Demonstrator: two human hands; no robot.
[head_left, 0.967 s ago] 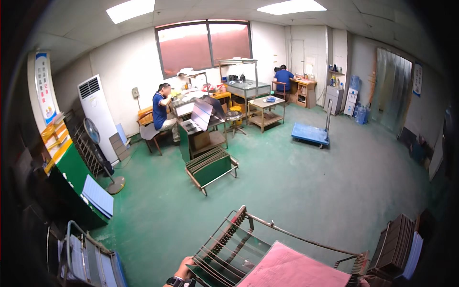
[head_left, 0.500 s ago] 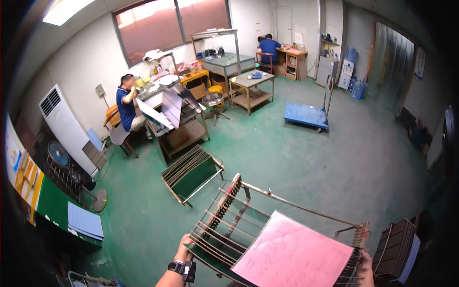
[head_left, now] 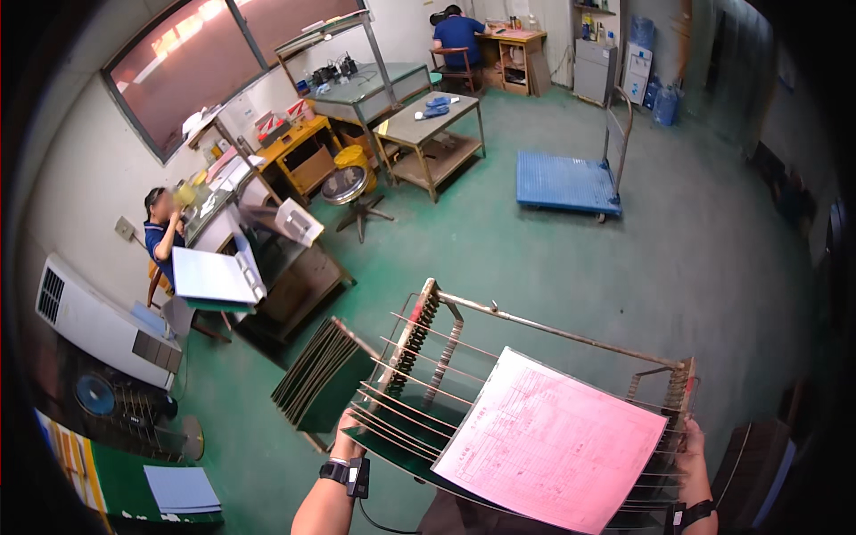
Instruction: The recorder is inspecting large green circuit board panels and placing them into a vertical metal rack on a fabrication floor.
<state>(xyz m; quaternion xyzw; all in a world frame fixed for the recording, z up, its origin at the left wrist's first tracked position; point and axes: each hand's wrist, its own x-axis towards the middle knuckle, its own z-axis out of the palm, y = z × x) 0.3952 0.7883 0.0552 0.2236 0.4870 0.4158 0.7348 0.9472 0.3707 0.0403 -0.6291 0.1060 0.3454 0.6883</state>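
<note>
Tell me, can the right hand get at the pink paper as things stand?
Probably yes: the pink paper lies uncovered, its right edge close to the right hand. That hand seems to grip the rack, though, and would likely need to let go first.

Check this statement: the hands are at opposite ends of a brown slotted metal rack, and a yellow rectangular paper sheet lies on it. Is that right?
Not quite: the rectangular paper sheet is pink, not yellow, as the head view shows. The left hand and right hand are indeed at opposite ends of the brown slotted metal rack it lies on.
</note>
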